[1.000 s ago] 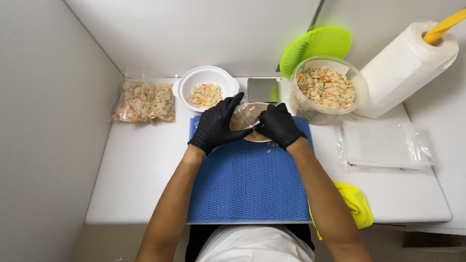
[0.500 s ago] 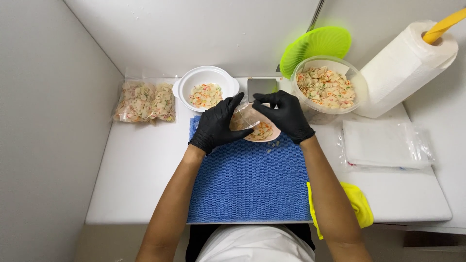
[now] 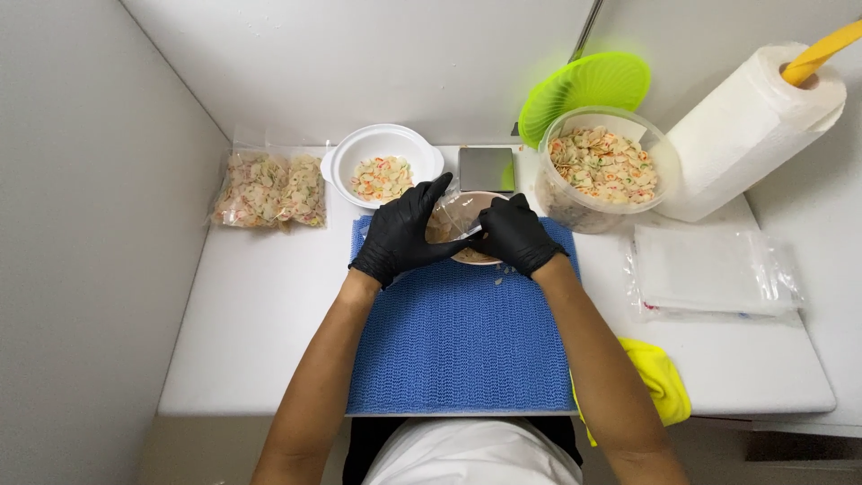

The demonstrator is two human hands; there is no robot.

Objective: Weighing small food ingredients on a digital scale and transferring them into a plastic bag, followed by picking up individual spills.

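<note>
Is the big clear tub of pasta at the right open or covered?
Open. The clear tub shows its pasta uncovered, and the green lid leans against the wall behind it.

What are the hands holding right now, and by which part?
Both the left hand and the right hand grip a clear plastic bag by its upper edge, over a small bowl on the blue mat.
</note>
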